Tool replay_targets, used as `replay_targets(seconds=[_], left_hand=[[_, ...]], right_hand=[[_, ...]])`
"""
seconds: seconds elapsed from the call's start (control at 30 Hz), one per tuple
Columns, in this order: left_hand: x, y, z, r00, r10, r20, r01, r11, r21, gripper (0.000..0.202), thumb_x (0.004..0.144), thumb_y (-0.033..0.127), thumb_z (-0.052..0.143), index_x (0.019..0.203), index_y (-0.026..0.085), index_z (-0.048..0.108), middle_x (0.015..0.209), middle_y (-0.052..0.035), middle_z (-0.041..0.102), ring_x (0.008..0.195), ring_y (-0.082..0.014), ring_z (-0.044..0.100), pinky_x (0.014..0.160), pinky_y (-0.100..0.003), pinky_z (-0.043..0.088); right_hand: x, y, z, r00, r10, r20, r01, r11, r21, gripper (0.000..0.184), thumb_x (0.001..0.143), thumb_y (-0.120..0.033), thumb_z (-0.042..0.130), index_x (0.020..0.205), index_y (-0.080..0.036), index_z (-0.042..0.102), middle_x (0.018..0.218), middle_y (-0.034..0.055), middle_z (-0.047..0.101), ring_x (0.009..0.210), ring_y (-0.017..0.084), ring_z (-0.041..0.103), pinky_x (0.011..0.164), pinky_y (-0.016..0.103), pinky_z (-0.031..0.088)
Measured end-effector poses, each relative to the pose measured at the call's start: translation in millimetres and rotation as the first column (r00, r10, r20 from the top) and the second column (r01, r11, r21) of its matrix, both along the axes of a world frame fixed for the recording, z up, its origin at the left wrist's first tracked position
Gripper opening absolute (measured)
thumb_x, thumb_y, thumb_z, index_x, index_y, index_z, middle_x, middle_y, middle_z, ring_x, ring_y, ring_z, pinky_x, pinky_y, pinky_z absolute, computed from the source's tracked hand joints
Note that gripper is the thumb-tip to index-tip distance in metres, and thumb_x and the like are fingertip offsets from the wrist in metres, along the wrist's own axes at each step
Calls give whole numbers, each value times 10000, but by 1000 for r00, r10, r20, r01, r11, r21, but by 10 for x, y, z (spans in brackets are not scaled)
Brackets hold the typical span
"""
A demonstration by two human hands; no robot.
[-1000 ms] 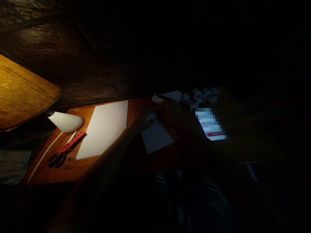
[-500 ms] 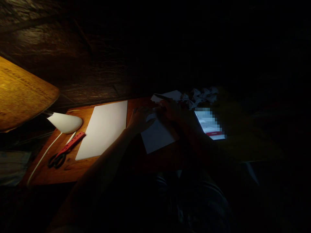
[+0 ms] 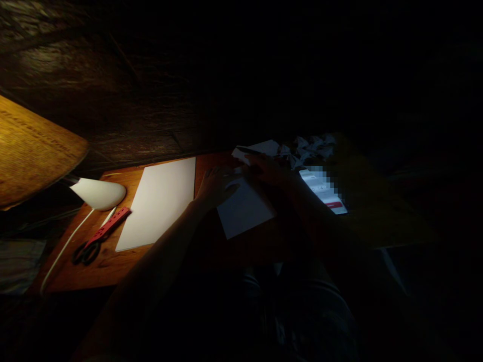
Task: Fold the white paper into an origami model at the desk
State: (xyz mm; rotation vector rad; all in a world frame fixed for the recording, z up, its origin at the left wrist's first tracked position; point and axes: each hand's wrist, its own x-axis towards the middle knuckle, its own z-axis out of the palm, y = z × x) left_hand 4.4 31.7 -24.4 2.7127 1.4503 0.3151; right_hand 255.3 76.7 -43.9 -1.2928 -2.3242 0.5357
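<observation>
On the wooden table lies a small white sheet of paper (image 3: pixel 245 211), in deep shadow. My left hand (image 3: pixel 218 183) rests flat at its far left part, fingers spread and thumb out over the paper. Across from it, my right hand (image 3: pixel 266 170) lies at the sheet's far right part, its fingers stretched toward the left hand. The paper's far edge is hidden under the fingers. Just beyond the hands, a dark, slim object (image 3: pixel 251 151) lies on another white piece of paper (image 3: pixel 269 147).
At left are a large white sheet (image 3: pixel 160 201), scissors with black handles and a red cover (image 3: pixel 107 229), and a lamp with a white base (image 3: pixel 100 193) and yellow shade (image 3: pixel 37 151). Several folded paper pieces (image 3: pixel 307 151) sit at the back right, near a lit screen (image 3: pixel 320 188).
The view has shifted slightly, so the lamp and table things sit a little further left. Both hands stay at the small sheet in almost the same pose.
</observation>
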Motion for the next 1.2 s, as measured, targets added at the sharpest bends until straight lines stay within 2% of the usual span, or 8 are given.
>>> replay_targets(seconds=[0.13, 0.3, 0.43, 0.5, 0.63, 0.77, 0.9, 1.2], left_hand=[[10, -5, -4, 1000, 7, -4, -7, 1000, 16, 444, 1014, 408, 616, 1454, 400, 676, 1425, -63, 683, 1364, -360, 567, 1159, -607, 433], [36, -35, 34, 1000, 24, -16, -24, 1000, -10, 462, 1013, 402, 609, 1470, 356, 669, 1460, -85, 669, 1377, -372, 563, 1172, -610, 414], [35, -28, 32, 1000, 26, -14, -26, 1000, -16, 479, 1015, 411, 599, 1479, 307, 661, 1465, -105, 662, 1385, -377, 560, 1170, -595, 413], [28, -15, 21, 1000, 25, -15, -25, 1000, -2, 488, 1009, 423, 606, 1478, 295, 653, 1455, -108, 668, 1373, -376, 568, 1162, -595, 421], [18, -2, 13, 1000, 29, -12, -29, 1000, 6, 497, 1005, 438, 611, 1470, 269, 650, 1468, -116, 663, 1377, -381, 566, 1160, -601, 424], [11, -1, 18, 999, 31, 4, -31, 1000, 1, 502, 996, 442, 622, 1468, 273, 649, 1490, -105, 649, 1401, -380, 546, 1165, -592, 419], [-5, 10, 9, 999, 43, 25, -43, 999, -3, 521, 983, 463, 645, 1472, 282, 641, 1484, -99, 653, 1389, -380, 551, 1159, -587, 419], [-56, 48, -25, 995, 88, 53, -89, 996, 10, 578, 955, 563, 678, 1454, 274, 640, 1502, -108, 642, 1374, -390, 562, 1160, -592, 419]], right_hand=[[52, -4, 29, 994, 70, -85, -74, 996, -40, 909, 847, -180, 740, 1696, -197, 416, 1677, 186, 501, 1508, 331, 524, 1223, 575, 453], [87, -30, 72, 990, 76, -119, -85, 994, -69, 934, 832, -200, 778, 1695, -249, 423, 1681, 154, 510, 1509, 326, 529, 1215, 591, 464], [123, -25, 75, 978, 110, -175, -127, 988, -85, 975, 808, -190, 800, 1699, -170, 405, 1648, 199, 541, 1476, 325, 567, 1230, 556, 448], [138, -20, 69, 977, 111, -184, -131, 986, -99, 974, 808, -182, 797, 1699, -157, 405, 1640, 208, 546, 1469, 321, 574, 1230, 534, 452], [181, 15, 38, 979, 116, -169, -136, 985, -110, 989, 791, -194, 828, 1696, -239, 430, 1665, 160, 529, 1491, 338, 549, 1235, 565, 451], [232, 89, -30, 973, 142, -183, -162, 981, -103, 999, 759, -181, 866, 1675, -211, 469, 1688, 167, 501, 1525, 365, 512, 1267, 562, 422], [257, 136, -77, 970, 152, -191, -174, 979, -104, 990, 752, -196, 879, 1663, -232, 494, 1674, 148, 522, 1512, 378, 523, 1274, 571, 419], [244, 146, -92, 973, 168, -159, -182, 980, -78, 926, 765, -258, 879, 1623, -242, 533, 1654, 148, 540, 1514, 368, 514, 1279, 591, 395]])
